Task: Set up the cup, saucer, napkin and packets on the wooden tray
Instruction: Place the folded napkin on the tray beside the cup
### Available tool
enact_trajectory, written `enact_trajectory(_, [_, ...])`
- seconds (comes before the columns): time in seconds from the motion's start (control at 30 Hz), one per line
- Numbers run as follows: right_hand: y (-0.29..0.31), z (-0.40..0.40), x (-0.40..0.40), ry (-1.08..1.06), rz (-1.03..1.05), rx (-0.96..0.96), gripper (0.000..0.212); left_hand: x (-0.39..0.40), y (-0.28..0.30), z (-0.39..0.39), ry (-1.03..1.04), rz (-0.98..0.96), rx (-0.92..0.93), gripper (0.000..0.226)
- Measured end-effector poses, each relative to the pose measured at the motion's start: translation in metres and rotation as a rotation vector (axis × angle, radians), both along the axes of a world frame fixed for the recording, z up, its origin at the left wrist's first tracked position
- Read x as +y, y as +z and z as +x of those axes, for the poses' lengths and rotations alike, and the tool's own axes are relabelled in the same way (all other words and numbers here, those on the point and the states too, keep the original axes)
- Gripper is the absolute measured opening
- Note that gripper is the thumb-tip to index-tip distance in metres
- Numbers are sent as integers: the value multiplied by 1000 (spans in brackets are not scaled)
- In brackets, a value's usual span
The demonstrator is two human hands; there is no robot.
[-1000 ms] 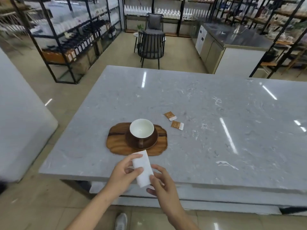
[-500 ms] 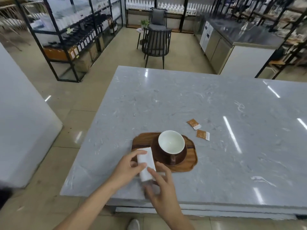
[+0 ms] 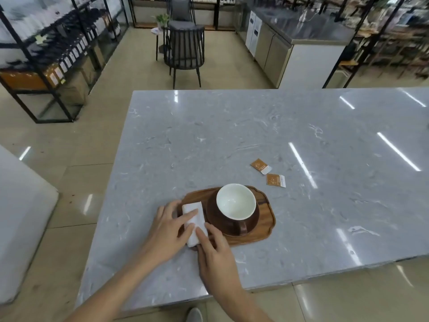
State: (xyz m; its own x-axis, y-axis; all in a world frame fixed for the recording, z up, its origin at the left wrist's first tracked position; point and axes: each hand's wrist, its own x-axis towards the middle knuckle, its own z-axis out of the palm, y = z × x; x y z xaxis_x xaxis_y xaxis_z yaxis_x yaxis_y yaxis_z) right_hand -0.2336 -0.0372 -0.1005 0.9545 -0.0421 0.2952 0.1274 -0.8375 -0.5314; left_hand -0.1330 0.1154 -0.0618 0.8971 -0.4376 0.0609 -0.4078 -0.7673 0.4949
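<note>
**Napkin pressed onto the tray's left end**

Both hands lay on the folded white napkin (image 3: 194,223), which sat on the left end of the wooden tray (image 3: 267,225), just beside the saucer (image 3: 214,219). The left hand (image 3: 170,231) rested across the napkin from the left, its fingers nearly straight and flat on the cloth, gripping nothing. The right hand (image 3: 214,249) came in from below, its extended fingers touching the napkin's near end, likewise spread rather than curled.

The brown cup (image 3: 235,205), white inside, stood upright on the dark saucer in the middle of the tray, its handle pointing toward the person. The 2 orange packets (image 3: 269,173) lay on the grey marble table (image 3: 232,135) beyond and right of the tray, near each other, apart from the tray.

Beyond the table stood a dark chair (image 3: 184,46), a black shelf rack (image 3: 46,54) at left and a steel counter (image 3: 301,38) at right.
</note>
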Motion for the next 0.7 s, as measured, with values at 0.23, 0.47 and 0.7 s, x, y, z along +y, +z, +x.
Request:
enact_trajectory(0.23, [-11, -5, -2, 65, -106, -128, 58, 7, 5, 23, -347, 154, -89, 56])
enact_trajectory(0.47, [-15, -11, -6, 11, -159, -64, 61, 0, 3, 25, -365, 331, -154, 58])
enact_trajectory(0.7, [-14, -7, 4, -107, -192, -31, 63, -5, -5, 30, -335, 376, -124, 59])
